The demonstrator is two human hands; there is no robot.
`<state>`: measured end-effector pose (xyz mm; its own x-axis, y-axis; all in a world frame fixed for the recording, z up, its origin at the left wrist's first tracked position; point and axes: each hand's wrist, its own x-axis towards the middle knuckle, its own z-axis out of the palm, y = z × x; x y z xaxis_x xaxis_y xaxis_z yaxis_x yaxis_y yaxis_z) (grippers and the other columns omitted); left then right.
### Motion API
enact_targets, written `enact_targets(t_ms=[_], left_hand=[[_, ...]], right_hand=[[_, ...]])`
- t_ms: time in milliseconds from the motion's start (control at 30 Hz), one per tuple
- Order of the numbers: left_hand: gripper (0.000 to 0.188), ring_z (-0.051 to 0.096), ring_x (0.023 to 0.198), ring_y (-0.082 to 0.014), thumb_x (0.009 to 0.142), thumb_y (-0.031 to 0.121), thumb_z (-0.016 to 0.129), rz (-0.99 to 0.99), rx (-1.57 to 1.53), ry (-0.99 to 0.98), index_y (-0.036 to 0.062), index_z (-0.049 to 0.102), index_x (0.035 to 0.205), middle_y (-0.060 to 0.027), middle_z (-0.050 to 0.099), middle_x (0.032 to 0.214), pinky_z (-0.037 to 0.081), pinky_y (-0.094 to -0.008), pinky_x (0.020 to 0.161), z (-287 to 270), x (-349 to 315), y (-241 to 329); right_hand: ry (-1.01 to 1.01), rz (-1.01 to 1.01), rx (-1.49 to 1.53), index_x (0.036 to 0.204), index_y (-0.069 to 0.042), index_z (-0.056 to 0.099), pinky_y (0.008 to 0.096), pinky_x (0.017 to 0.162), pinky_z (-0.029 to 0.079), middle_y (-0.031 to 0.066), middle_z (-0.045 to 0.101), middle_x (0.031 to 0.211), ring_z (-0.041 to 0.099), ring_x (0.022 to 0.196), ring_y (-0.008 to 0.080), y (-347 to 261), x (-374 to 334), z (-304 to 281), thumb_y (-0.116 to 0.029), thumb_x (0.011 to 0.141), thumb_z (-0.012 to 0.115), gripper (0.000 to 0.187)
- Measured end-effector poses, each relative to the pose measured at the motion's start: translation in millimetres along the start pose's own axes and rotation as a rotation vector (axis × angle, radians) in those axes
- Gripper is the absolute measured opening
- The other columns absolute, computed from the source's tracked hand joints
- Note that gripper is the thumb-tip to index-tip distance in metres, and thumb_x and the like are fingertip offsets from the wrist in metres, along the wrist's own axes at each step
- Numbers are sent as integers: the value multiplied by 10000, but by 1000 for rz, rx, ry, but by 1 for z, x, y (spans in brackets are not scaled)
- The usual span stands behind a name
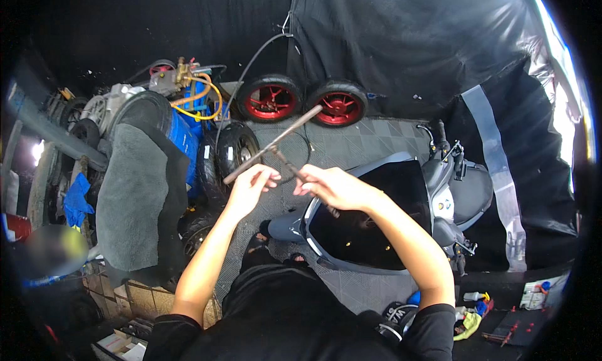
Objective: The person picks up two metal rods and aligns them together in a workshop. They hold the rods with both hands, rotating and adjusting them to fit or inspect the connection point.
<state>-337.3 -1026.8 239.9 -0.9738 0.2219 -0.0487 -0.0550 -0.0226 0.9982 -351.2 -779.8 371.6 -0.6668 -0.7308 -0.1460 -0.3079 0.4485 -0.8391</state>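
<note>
A T-handle wrench (290,131) with a long metal crossbar is held up in front of me. Its shaft slants down to the right from the middle of the bar, and my right hand (331,185) is closed around it. The shaft's lower end (331,209) shows below my fingers. My left hand (254,187) is beside the crossbar's near-left end, its fingers loosely curved and apart, with no grip on the bar visible. Just beyond my right forearm stands a grey scooter (401,157) with a dark top surface, its handlebar (444,145) at the right.
Two tyres with red rims (273,98) lean against the black curtain (401,41) at the back. At left are a blue tank (182,135), a grey cloth (133,198) and more tyres (237,143). Bottles (475,296) and tools lie at lower right.
</note>
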Motion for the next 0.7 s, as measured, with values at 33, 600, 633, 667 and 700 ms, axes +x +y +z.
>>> enact_targets(t_ms=[33,600,633,667,700], left_hand=[[299,683,867,-120,1085,262,481,6,-25,-14,28,668,1087,-59,731,1032,524,-259,765,0,6,0],[447,657,720,-80,900,67,739,122,224,-252,67,649,1338,-57,719,954,543,-230,662,-49,33,114],[423,668,717,-82,915,88,729,132,220,-254,64,653,1330,-64,712,928,543,-230,652,-50,33,112],[400,680,714,-83,929,110,719,141,215,-254,62,658,1322,-71,704,902,544,-229,642,-51,32,109],[399,682,709,-87,929,110,719,122,192,-257,57,656,1320,-70,705,900,546,-232,641,-52,30,105]], right_hand=[[32,12,-44,1145,-22,525,412,859,544,171,724,1037,710,1017,334,7,1,-1,-96,1016,518,149],[253,192,-80,1195,-28,589,428,896,534,159,715,1132,675,1085,381,31,17,30,-127,1034,527,199],[245,181,-88,1195,-30,589,431,894,534,158,715,1129,675,1081,382,31,18,31,-127,1033,529,198],[236,169,-96,1195,-33,590,435,892,534,157,715,1126,675,1078,384,33,19,31,-126,1031,531,198],[227,159,-103,1196,-35,590,438,890,534,156,715,1123,676,1074,385,34,21,31,-126,1029,532,198]])
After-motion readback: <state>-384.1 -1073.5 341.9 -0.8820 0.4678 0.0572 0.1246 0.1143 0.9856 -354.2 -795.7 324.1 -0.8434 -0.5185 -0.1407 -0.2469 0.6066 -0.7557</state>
